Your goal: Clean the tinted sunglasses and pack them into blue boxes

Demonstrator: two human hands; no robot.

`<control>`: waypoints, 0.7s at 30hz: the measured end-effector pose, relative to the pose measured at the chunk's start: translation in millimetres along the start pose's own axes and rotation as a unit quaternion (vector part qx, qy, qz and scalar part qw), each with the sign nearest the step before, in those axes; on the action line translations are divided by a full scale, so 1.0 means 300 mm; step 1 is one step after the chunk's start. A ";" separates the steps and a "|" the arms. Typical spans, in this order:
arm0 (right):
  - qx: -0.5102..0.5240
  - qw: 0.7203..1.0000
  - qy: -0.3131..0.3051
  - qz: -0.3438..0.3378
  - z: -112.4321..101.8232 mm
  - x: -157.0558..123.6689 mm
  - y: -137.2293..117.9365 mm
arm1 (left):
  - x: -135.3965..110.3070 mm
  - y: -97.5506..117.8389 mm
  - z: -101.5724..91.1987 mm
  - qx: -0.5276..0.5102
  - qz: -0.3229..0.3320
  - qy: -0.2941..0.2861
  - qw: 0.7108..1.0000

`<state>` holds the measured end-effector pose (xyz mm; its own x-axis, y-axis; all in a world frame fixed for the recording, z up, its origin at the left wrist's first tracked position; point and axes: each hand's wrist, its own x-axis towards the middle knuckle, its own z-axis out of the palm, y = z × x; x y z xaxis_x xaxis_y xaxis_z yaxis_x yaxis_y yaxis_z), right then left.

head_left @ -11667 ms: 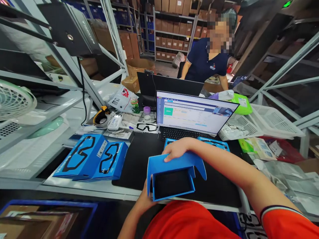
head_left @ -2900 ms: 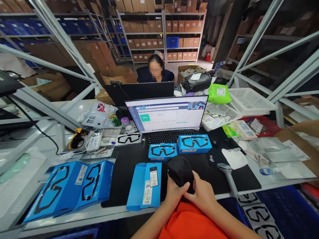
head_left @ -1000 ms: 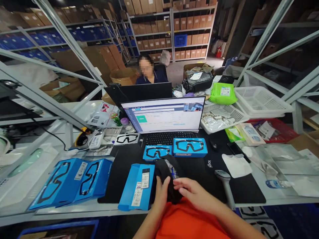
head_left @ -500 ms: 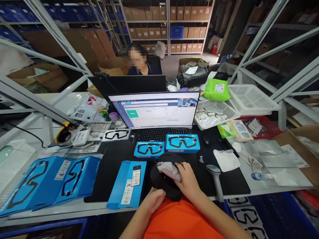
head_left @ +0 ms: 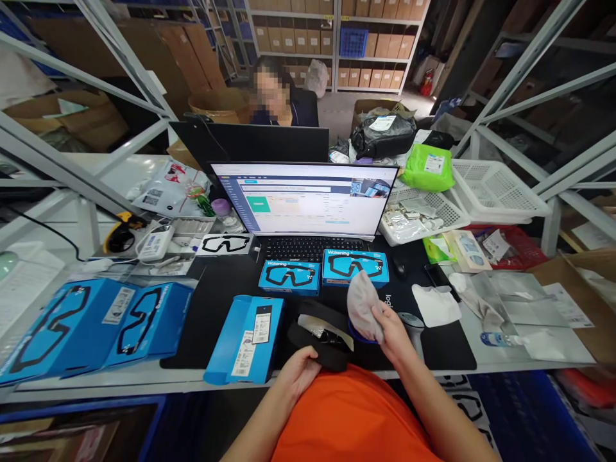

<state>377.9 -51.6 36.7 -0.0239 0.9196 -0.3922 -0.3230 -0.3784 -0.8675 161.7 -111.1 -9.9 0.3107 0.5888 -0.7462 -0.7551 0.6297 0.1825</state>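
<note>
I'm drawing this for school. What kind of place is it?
Probably a warehouse workstation: cardboard boxes line shelves behind a table with a computer screen and blue boxes.

Keyboard point(head_left: 315, 248) in front of monitor point(head_left: 308, 208), two boxes point(head_left: 289, 276) before keyboard. Case point(head_left: 332, 358) at front edge of desk point(head_left: 144, 378), between carton point(head_left: 226, 337) on left and scanner point(head_left: 412, 324) on right. Baskets point(head_left: 495, 189) right of monitor.

Pouch point(head_left: 364, 305): soft grey cloth, matt, creased. Case point(head_left: 332, 358): black, matt, textile-looking; clear, shiny wrap point(head_left: 316, 326) inside. Tagged box point(head_left: 228, 340), near the front edge of the desk point(head_left: 500, 360): smooth blue printed card, low sheen. Mat point(head_left: 192, 350): black, matt, smooth. Parcel point(head_left: 426, 170), toward the far right corner: green plastic film, glossy, wrinkled. Basket point(head_left: 500, 206) beside it: white perforated plastic.
</note>
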 end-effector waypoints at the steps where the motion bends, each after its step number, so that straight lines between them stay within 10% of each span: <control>1: 0.017 1.000 0.010 0.005 -0.017 0.005 -0.006 | 0.010 -0.002 -0.004 -0.004 -0.009 0.005 1.000; 6: -0.150 0.988 0.005 -0.030 -0.118 0.022 0.029 | 0.061 -0.016 -0.011 -0.013 -0.023 0.036 0.999; 13: -0.431 0.892 0.093 -0.098 -0.241 0.028 0.178 | 0.111 -0.027 -0.010 0.018 0.000 0.081 0.997; 21: -0.519 0.833 0.021 -0.192 -0.169 -0.014 0.242 | 0.157 -0.035 -0.029 0.050 -0.019 0.108 0.993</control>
<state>402.4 -88.5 -40.2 -0.0678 0.9976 -0.0159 0.6922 0.0356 -0.7208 179.1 -94.3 -52.5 0.1986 0.4486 -0.8714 -0.6807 0.7028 0.2067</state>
